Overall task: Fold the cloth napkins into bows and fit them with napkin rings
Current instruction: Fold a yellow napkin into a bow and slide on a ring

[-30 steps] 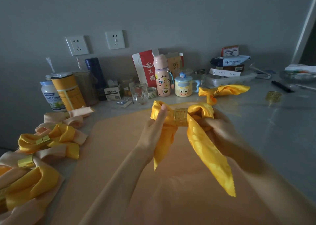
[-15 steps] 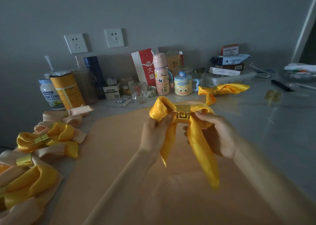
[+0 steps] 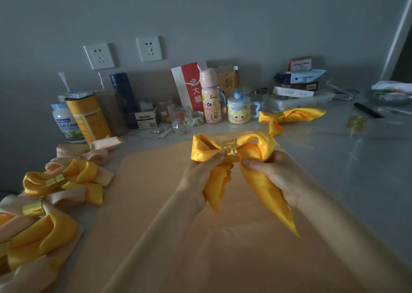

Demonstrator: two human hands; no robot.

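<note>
1. Since half a second ago the right hand [image 3: 274, 174] has closed in beside the napkin ring [image 3: 230, 151] — the loops of the yellow napkin [image 3: 205, 150] puff wider.
2. Each grip pinches the napkin: the left hand [image 3: 200, 181] just left of the ring, the right just right of it.
3. The napkin is held above the peach cloth [image 3: 156, 203] on the desk [image 3: 356, 170], tails hanging.

home: cluttered counter [image 3: 334, 159], cartoon mug [image 3: 239, 112], milk powder tub [image 3: 64, 125].
</note>
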